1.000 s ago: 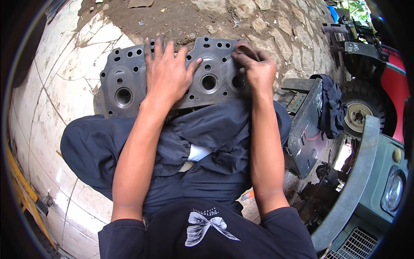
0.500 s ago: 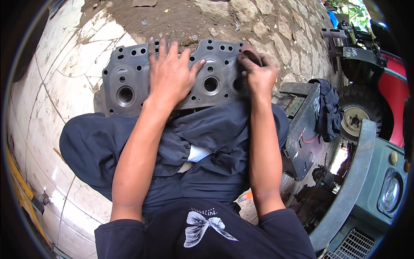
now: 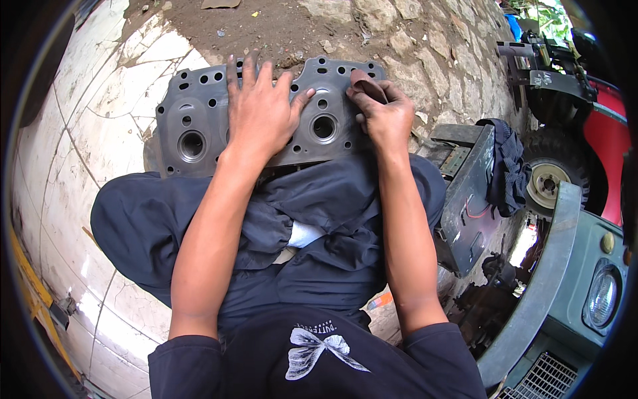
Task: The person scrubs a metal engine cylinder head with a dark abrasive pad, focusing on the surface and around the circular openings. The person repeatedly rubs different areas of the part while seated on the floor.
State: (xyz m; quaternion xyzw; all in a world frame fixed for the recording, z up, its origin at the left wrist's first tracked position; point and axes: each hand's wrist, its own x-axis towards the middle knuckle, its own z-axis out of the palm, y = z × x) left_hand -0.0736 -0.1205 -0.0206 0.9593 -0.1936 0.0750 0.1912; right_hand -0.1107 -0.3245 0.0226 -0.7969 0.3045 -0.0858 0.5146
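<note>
A grey metal cylinder head (image 3: 309,149) with several round holes lies in front of my crossed legs, its flat face up. My left hand (image 3: 262,123) rests flat on its middle, fingers spread toward the far edge, covering part of the face. Near the right end, my right hand (image 3: 389,113) pinches a folded brown piece of sandpaper (image 3: 367,86) against the metal. That hand hides the right-hand bore and some of the smaller holes. Dark smudges mark the fingers of both hands.
White cracked tiles (image 3: 73,166) spread at left; dirt (image 3: 279,30) and stone paving (image 3: 432,73) lie beyond. On the right stand a dark metal box (image 3: 462,199) with a dark cloth (image 3: 506,169) over it, a wheel (image 3: 548,183) and a green vehicle front with a headlight (image 3: 603,297).
My right hand and the sandpaper have slid left across the face. The cylinder head has shifted very slightly, while my left hand stays pressed on it.
</note>
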